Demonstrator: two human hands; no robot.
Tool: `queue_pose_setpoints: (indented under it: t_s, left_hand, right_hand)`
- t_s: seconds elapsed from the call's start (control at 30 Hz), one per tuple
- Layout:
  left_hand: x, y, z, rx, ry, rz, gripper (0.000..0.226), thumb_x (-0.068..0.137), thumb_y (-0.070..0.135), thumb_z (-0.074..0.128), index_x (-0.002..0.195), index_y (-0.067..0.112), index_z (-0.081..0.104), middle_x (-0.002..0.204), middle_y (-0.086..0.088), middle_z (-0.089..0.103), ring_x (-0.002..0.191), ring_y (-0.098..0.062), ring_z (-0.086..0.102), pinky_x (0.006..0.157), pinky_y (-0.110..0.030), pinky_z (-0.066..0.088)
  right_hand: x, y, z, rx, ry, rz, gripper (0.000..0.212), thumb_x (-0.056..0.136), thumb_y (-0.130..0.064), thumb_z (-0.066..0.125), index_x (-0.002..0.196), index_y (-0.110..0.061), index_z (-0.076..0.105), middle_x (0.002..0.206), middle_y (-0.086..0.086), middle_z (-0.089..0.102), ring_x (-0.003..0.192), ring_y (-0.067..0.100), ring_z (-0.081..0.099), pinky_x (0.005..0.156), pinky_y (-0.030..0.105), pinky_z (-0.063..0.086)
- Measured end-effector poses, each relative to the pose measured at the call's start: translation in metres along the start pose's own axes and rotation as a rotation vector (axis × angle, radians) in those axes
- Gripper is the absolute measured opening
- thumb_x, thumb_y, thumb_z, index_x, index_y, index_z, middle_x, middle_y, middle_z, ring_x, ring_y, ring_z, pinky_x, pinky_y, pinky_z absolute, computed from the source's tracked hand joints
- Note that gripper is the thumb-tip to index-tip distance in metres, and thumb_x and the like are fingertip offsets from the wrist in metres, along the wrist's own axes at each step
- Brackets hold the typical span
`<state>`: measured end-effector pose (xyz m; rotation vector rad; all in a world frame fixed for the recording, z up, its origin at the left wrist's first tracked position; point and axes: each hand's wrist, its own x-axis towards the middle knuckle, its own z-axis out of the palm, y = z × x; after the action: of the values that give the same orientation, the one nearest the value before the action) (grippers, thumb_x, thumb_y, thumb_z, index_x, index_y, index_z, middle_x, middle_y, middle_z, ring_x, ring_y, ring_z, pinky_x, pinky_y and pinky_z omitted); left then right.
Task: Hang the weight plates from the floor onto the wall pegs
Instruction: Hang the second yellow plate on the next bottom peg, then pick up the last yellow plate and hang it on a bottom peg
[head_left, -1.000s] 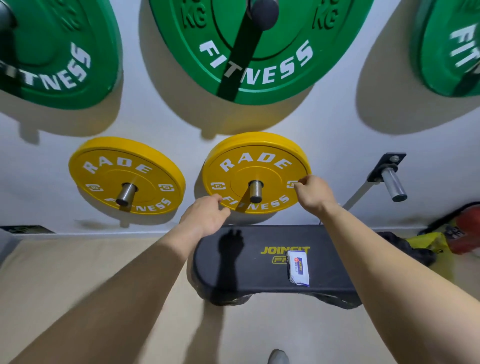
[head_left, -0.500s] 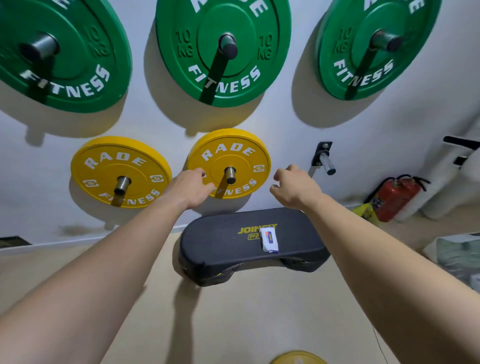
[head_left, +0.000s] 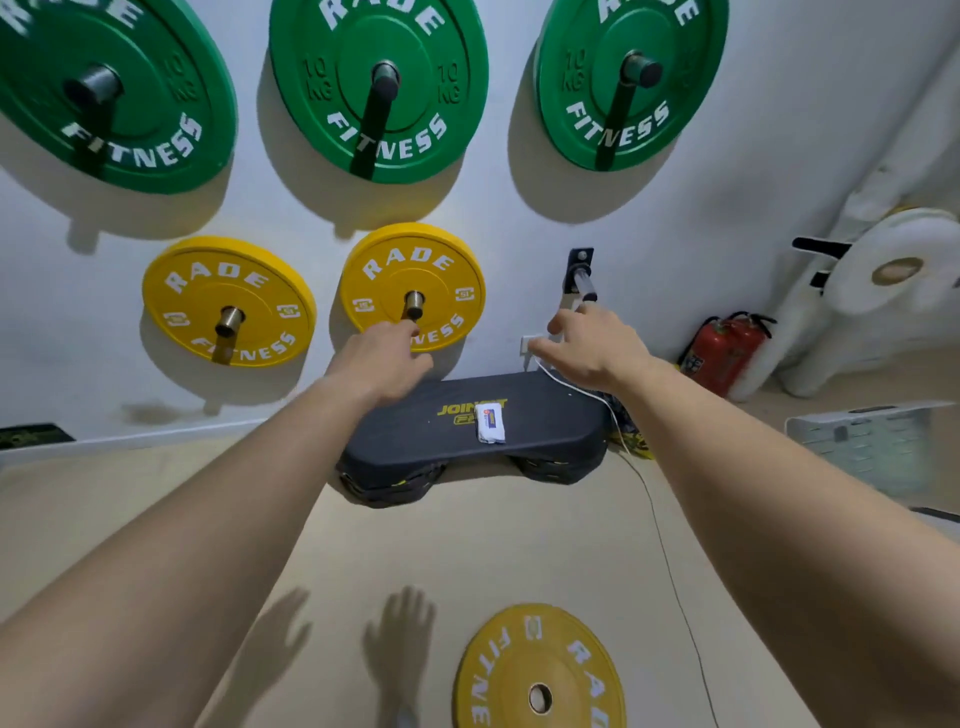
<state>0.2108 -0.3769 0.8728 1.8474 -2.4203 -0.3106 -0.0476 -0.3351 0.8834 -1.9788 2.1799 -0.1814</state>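
Top row: three green plates (head_left: 322, 119), each hung on own peg. Lower row, from left: first yellow plate (head_left: 187, 312) hung; left hand (head_left: 379, 358) loose, fingers relaxed, nothing held, in front of lower edge of second yellow plate (head_left: 447, 280), also hung, contact unclear. Third yellow plate (head_left: 519, 649) flat on floor, untouched. Empty peg (head_left: 582, 278) on wall, bare. Right hand (head_left: 587, 348) just below that peg, slack, nothing held. Judgement: five hung, one left in view, one peg free for it

A white wall (head_left: 753, 182) meets a beige floor (head_left: 467, 545), a black padded bench (head_left: 415, 436) at its foot, a red extinguisher (head_left: 722, 351) rightward beside what may be rolled white mats (head_left: 800, 322), a thin cable (head_left: 660, 530) trailing down.
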Motion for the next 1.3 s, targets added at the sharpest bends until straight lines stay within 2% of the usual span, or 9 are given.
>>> queue_pose_setpoints:
  t_s: [0.23,0.33,0.37,0.47,0.57,0.7,0.83,1.03,1.3]
  left_hand:
    - [-0.122,0.111,0.055,-0.053,-0.058,-0.041,0.061,0.093,0.044,0.053,0.147,0.016,0.042,0.147,-0.011,0.049,0.131,-0.033,0.048,0.102,-0.044,0.044]
    - [-0.154,0.127,0.064,-0.042,-0.035,-0.024,0.058,0.094,0.043,0.053,0.145,0.015,0.044,0.143,-0.010,0.052,0.128,-0.031,0.050,0.100,-0.043,0.044]
    - [-0.164,0.131,0.069,-0.034,-0.040,-0.029,0.058,0.094,0.042,0.053,0.145,0.015,0.044,0.142,-0.011,0.053,0.127,-0.031,0.050,0.099,-0.043,0.044]
    - [-0.176,0.134,0.087,-0.026,-0.059,-0.046,0.057,0.095,0.041,0.052,0.144,0.014,0.044,0.140,-0.012,0.054,0.125,-0.032,0.051,0.097,-0.042,0.045]
    - [-0.183,0.133,0.118,-0.077,-0.096,-0.066,0.054,0.093,0.040,0.052,0.139,0.013,0.048,0.136,-0.012,0.055,0.123,-0.032,0.051,0.098,-0.044,0.046]
    - [-0.189,0.118,0.180,-0.148,-0.182,-0.083,0.048,0.089,0.039,0.053,0.130,0.014,0.055,0.128,-0.009,0.059,0.115,-0.032,0.055,0.090,-0.042,0.049]
    - [-0.196,0.092,0.250,-0.201,-0.271,-0.134,0.060,0.093,0.038,0.053,0.146,0.011,0.043,0.146,-0.013,0.048,0.130,-0.031,0.048,0.102,-0.044,0.044]
    - [-0.206,0.044,0.360,-0.195,-0.424,-0.147,0.059,0.096,0.036,0.053,0.148,0.009,0.041,0.145,-0.016,0.047,0.132,-0.032,0.045,0.105,-0.041,0.040]
    - [-0.184,-0.003,0.488,-0.207,-0.472,-0.219,0.074,0.097,0.041,0.052,0.155,0.009,0.019,0.158,-0.015,0.018,0.133,-0.041,0.042,0.109,-0.048,0.036]
  right_hand:
    - [-0.124,0.098,0.014,-0.031,-0.059,0.010,0.059,0.092,-0.061,0.044,0.129,-0.017,0.059,0.134,0.015,0.052,0.116,0.037,0.053,0.095,0.048,0.047]
    - [-0.155,0.115,0.023,-0.030,-0.087,0.014,0.049,0.086,-0.065,0.040,0.093,-0.020,0.059,0.120,0.019,0.057,0.097,0.037,0.051,0.083,0.045,0.049]
    - [-0.165,0.118,0.029,-0.021,-0.097,0.018,0.048,0.085,-0.065,0.040,0.090,-0.019,0.056,0.118,0.020,0.057,0.095,0.037,0.050,0.083,0.045,0.048]
    - [-0.181,0.121,0.051,-0.002,-0.125,0.035,0.057,0.089,-0.059,0.045,0.124,-0.017,0.060,0.131,0.017,0.051,0.115,0.040,0.049,0.094,0.050,0.046]
    - [-0.192,0.122,0.081,0.008,-0.145,0.039,0.059,0.090,-0.055,0.046,0.136,-0.020,0.054,0.136,0.015,0.048,0.123,0.039,0.045,0.100,0.053,0.043]
    - [-0.197,0.118,0.136,0.017,-0.223,0.064,0.056,0.091,-0.052,0.047,0.136,-0.018,0.054,0.134,0.014,0.048,0.123,0.037,0.047,0.097,0.047,0.043]
    - [-0.200,0.113,0.207,-0.024,-0.313,0.068,0.055,0.090,-0.051,0.048,0.134,-0.018,0.056,0.138,0.013,0.050,0.125,0.036,0.048,0.102,0.049,0.043]
    - [-0.209,0.116,0.332,-0.019,-0.417,0.132,0.051,0.095,-0.046,0.047,0.137,-0.018,0.053,0.139,0.011,0.047,0.124,0.034,0.048,0.098,0.047,0.041]
    - [-0.209,0.137,0.477,-0.034,-0.561,0.132,0.045,0.101,-0.043,0.038,0.132,-0.016,0.057,0.136,0.013,0.048,0.125,0.036,0.046,0.100,0.047,0.037]
